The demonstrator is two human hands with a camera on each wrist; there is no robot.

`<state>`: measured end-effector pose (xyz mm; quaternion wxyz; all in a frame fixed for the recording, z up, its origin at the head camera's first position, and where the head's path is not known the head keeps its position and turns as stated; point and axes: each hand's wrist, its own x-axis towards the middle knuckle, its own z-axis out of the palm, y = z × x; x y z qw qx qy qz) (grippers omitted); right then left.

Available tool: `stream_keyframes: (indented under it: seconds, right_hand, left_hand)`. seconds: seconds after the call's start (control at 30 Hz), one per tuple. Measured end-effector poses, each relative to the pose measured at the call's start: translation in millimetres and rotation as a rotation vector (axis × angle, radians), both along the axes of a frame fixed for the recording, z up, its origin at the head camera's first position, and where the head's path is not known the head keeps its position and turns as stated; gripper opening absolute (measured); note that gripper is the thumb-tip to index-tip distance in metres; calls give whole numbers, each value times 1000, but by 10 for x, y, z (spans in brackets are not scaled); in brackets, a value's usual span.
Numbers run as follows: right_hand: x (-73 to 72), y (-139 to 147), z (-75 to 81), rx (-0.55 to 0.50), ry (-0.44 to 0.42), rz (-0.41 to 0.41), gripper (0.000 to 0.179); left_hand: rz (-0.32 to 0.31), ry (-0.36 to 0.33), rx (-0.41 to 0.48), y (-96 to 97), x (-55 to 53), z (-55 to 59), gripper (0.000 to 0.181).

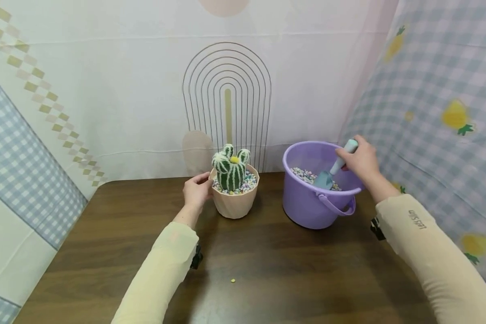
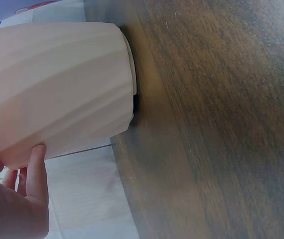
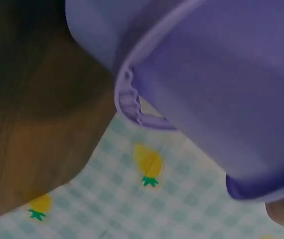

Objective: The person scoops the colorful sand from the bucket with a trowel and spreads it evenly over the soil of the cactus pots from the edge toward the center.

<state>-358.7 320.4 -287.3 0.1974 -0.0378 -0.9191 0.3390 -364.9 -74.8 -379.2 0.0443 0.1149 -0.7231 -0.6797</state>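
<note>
My right hand [image 1: 362, 157] grips the pale handle of a small garden trowel [image 1: 324, 180]. Its blue-grey blade points down into the multicoloured pebbles [image 1: 303, 174] inside a purple bucket [image 1: 309, 209]. In the right wrist view the bucket [image 3: 221, 94] fills much of the picture and hides the trowel. My left hand [image 1: 196, 191] holds the rim of a peach plant pot [image 1: 235, 204] at its left side. One digit presses the outer wall of the pot [image 2: 62, 89] in the left wrist view. A green-and-white cactus [image 1: 231, 175] with a yellow flower stands upright in the pot among pastel pebbles.
Pot and bucket stand side by side toward the back of a dark wooden table [image 1: 267, 270]. A single yellow pebble [image 1: 232, 281] lies near the front. The bucket's handle [image 1: 336, 204] hangs down its front. Patterned cloth [image 1: 146, 90] rises behind and at both sides.
</note>
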Motion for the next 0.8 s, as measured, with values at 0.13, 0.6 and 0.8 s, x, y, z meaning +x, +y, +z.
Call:
stream_keyframes:
  seconds: [0.13,0.6,0.8]
  right_hand:
    - [37,66,-69,90,-16,-67,44]
    - [107,177,52,441,-189,-189,93]
    - [163,41,341,384,-141,-106,95]
  left_hand:
    - [4,4,-4,41,-5,-22,34]
    - [-18,218,-542,-103,163,4,35]
    - [-123,306,-709,-337,299,147,42]
